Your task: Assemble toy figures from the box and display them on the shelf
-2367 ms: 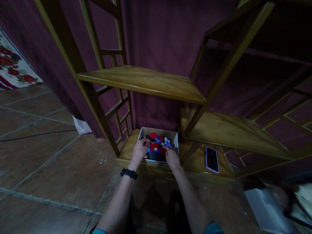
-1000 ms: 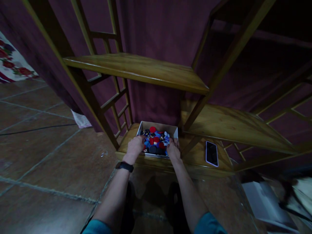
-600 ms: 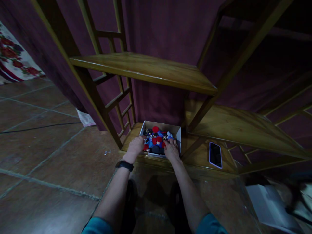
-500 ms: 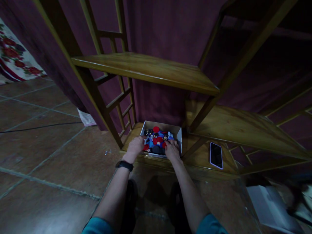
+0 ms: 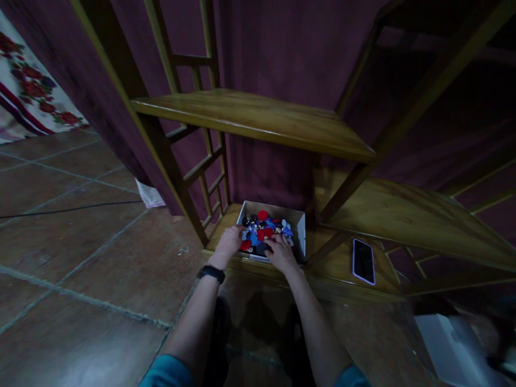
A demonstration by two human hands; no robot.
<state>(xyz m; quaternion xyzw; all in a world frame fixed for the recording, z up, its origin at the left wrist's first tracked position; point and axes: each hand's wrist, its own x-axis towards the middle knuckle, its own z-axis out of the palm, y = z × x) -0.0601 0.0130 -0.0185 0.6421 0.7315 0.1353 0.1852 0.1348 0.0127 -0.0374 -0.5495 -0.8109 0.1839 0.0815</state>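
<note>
A shallow white cardboard box (image 5: 299,228) sits on the lowest wooden shelf, filled with several small red, blue, black and white pieces (image 5: 258,232), some of them flat and round. My left hand (image 5: 229,246), with a dark band on its wrist, is at the box's left front corner. Its fingers curl over the side wall there, and the tips reach just inside. Over the right part of the contents lies my right hand (image 5: 281,252), fingers apart and touching the pieces. The pieces under its palm are hidden.
A phone (image 5: 363,262) in a light purple case lies on the same shelf to the right. A wooden shelf board (image 5: 253,115) juts out above the box. Dark red curtain (image 5: 266,172) hangs behind. A white box-like object (image 5: 447,344) stands on the floor at lower right.
The view has shifted slightly, moving everything a little rightward. My right hand has moved left over the pieces, its fingers more spread. My left hand stays at the box's corner.
</note>
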